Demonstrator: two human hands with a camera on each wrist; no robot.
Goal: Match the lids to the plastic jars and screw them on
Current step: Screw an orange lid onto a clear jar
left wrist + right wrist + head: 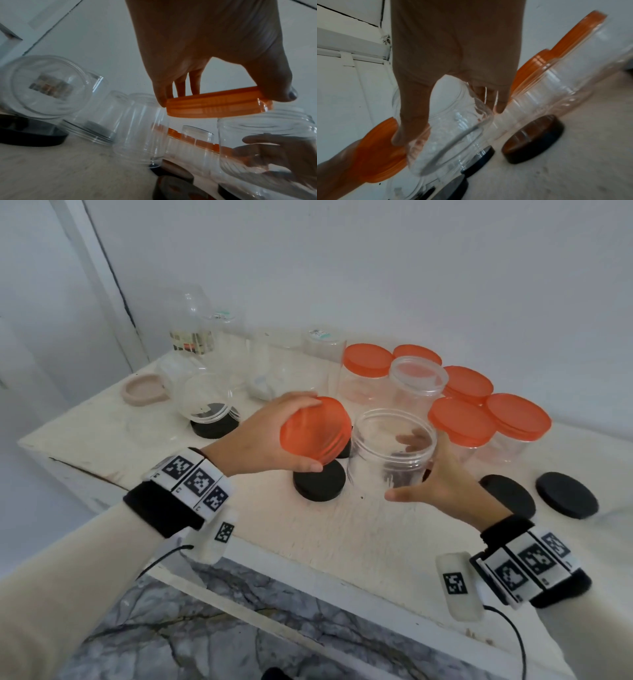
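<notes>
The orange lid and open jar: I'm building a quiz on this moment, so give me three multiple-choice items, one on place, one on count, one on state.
1. Where is the orange lid?
A. in the left hand
B. on the table
C. on a jar

2. How many jars already wear orange lids?
A. two
B. five
C. eight

3. The clear jar in the right hand is:
A. capped
B. open-topped
C. lying down

Answers: 1 A, fingers grip its rim; 2 B, the head view shows five behind the hands; 3 B, its mouth is bare, the lid beside it.
</notes>
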